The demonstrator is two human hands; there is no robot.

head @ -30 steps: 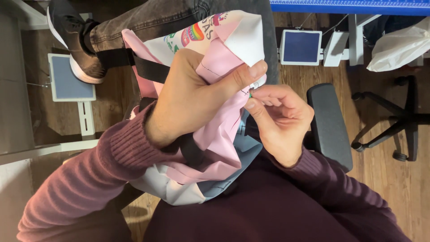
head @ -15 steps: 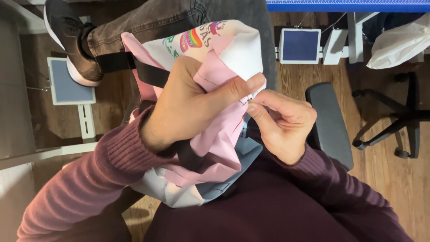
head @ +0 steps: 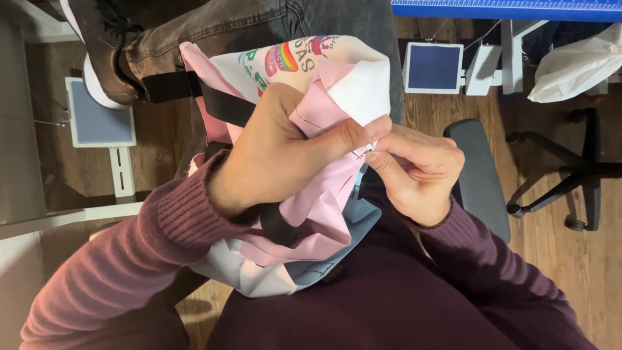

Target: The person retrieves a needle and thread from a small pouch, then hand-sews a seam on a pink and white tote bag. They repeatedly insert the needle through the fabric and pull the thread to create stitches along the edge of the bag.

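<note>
Fingers, left hand (head: 278, 159): curled tight around a bunched fold of the pink fabric bag (head: 311, 194), thumb pressed flat along the top edge of the fold.
Fingers, right hand (head: 418, 172): drawn narrow, thumb and forefinger pinched together at the same edge, touching the left thumb tip; whether something thin sits in the pinch is too small to tell.
Bag position: on the person's lap, between both hands, held up near the chest.
Bag parts: pink panels, a white panel with a rainbow print (head: 288, 58), a pale blue panel (head: 343, 240) low down, black straps (head: 223, 107) across the pink.
Contents: bag is crumpled and folded shut; its inside is hidden.
Counts: two hands, one bag, two blue pedal plates (head: 97, 116) on the wooden floor, one white plastic bag (head: 576, 61) at far right.
Right side: grey armrest (head: 476, 175) just beside the right hand, black chair base (head: 576, 172) beyond it.
</note>
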